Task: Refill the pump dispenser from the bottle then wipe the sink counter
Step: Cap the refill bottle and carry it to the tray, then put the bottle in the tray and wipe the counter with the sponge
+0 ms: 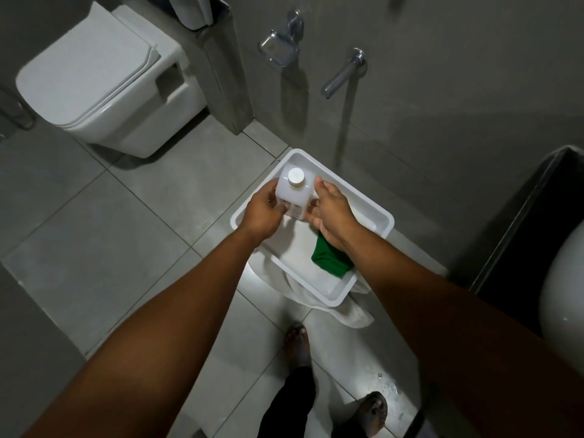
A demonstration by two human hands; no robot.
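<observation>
Grip, left hand (264, 213): closed on the left side of the white square plastic bottle (292, 197), fingers wrapped at label height.
Grip, right hand (330, 213): pressed against the bottle's right side, thumb up along the shoulder; also appears to pinch the green folded cloth (330, 259) under the palm, not certain.
Bottle position: between the two hands, held over the far-left corner of the white rectangular plastic tub (366, 200); lifted or resting on the tub floor, cannot tell.
Bottle long axis: near upright, round white screw cap (296, 177) on top, pointing up toward the camera and slightly away from the wrists.
Cap state: on; looks screwed down.
Cloth position: hangs just below the right wrist, toward the body from the grip, over the tub's near corner.
Nearer hand: both in contact; the right thumb lies closer to the cap than any left finger.
Key relation for next move: cap sits directly above both grips, so either hand could rise to unscrew while the other holds (judgement).
Pump dispenser: not in view.
Sink counter: dark edge (518, 222) well to the right of the grip, pale basin (565, 298) beyond it.
Counts: bottles 1; caps 1; green cloths 1; tubs 1; white towel (335, 306) under tub 1; hands 2.
Task stage: early, refill not yet begun (judgement).
</observation>
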